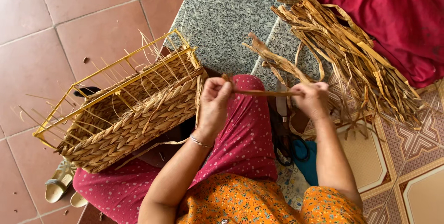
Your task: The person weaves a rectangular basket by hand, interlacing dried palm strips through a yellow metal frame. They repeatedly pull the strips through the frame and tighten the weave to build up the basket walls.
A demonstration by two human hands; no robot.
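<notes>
I see the left hand (213, 98) and right hand (312, 98) apart, each pinched on an end of a dried reed strip (261, 93) stretched over the lap | half-woven basket (134, 113) on yellow wire frame (111, 83), left | scissors (286, 131) near right | loose reed pile (351, 57) far right on granite step (226, 16).

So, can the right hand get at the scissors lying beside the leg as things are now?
Probably yes, once freed. The scissors lie just below the right hand with nothing over them, but that hand and the left hand both pinch a dried straw strip.
</notes>
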